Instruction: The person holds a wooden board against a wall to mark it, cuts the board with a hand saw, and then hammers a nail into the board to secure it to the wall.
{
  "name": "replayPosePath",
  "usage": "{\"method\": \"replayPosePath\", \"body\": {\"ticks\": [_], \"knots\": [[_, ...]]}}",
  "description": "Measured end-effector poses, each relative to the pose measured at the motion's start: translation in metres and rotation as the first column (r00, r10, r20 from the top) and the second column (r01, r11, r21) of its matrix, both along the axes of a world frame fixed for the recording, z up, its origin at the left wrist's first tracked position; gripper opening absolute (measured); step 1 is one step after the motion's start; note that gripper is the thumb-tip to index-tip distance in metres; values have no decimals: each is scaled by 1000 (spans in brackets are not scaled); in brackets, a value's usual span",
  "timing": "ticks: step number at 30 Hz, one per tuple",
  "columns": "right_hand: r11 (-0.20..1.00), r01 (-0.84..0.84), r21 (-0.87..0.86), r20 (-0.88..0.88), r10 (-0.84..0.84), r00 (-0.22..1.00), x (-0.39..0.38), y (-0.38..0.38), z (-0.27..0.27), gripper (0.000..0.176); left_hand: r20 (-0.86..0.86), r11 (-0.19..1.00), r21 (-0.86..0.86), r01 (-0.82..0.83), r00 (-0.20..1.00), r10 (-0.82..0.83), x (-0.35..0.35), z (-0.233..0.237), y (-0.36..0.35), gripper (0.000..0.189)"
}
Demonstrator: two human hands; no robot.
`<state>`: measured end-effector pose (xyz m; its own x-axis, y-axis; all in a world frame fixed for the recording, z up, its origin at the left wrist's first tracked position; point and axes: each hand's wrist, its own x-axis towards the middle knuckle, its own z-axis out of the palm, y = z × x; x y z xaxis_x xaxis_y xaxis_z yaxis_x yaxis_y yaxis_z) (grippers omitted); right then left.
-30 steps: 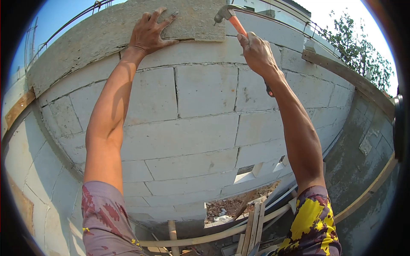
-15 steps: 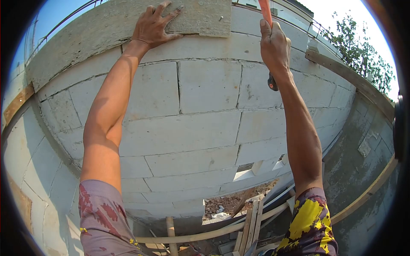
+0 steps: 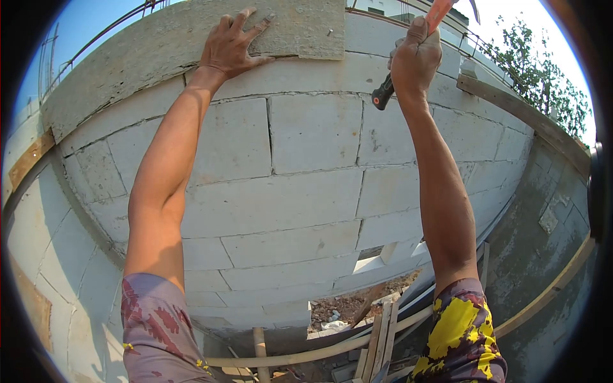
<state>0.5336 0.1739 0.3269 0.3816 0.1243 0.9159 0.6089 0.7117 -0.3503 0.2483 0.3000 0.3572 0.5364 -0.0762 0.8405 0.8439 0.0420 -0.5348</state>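
Observation:
A long, mortar-stained wooden board runs along the top of the pale block wall. My left hand rests on the board with its fingers spread, near the lower edge. To the right of that hand, a nail sticks out close to the board's right end. My right hand is wrapped round a hammer with an orange shaft and a black grip end. The hammer tilts to the upper right, and only part of its metal head shows at the frame's top. It is apart from the nail.
Steel rebar runs behind the wall top. Another wooden plank slants along the right. Below, loose timber and a long pole lie near an opening with rubble beyond. A grey rendered wall stands at right.
The hammer has swung over: its head end now leans to the right and its black grip end shows left of my wrist. My left hand stays on the board.

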Motion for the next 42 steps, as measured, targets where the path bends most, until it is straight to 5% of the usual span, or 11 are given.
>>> {"method": "replayPosePath", "body": {"ticks": [3, 6, 11, 14, 18, 24, 26, 28, 34, 38, 42], "knots": [[850, 397, -346, 488, -199, 850, 15, 28, -10, 44, -12, 1000, 17, 16, 1000, -16, 2, -2, 3, 74], [789, 393, -473, 548, -86, 832, 14, -2, 4, 47, 14, 1000, -3, -2, 1000, 2, 2, -2, -1, 74], [997, -32, 71, -62, 37, 997, 2, 1, 5, 39, -16, 999, 32, 36, 999, -36, 1, 0, 0, 74], [885, 283, -369, 388, -129, 912, 7, 12, -9, 40, -15, 1000, 6, 25, 1000, -25, 1, 1, -1, 75], [839, 345, -420, 500, -103, 860, 10, 7, -4, 43, -21, 999, 21, 24, 999, -24, 2, 0, -1, 75], [997, -59, 56, -58, 63, 996, 3, 24, -9, 42, -20, 999, 19, 44, 999, -43, 1, -1, 0, 75], [814, 401, -421, 569, -107, 816, 11, 22, -13, 42, -24, 999, 35, 21, 1000, -20, 1, 1, -1, 77], [808, 379, -452, 542, -88, 836, 14, 7, -12, 43, -15, 999, 31, 12, 1000, -11, 3, 1, -4, 76], [974, -38, 221, -25, 45, 999, 6, 15, 5, 37, 12, 1000, -3, -23, 1000, 23, 1, 0, 0, 76], [843, 457, -285, 589, -223, 777, 14, 36, -22, 33, 25, 998, -43, -48, 998, 49, 4, -1, -5, 76], [916, 245, -317, 356, -125, 926, 4, 1, -13, 35, 18, 999, -18, -27, 999, 27, 2, -2, -2, 77]]}}
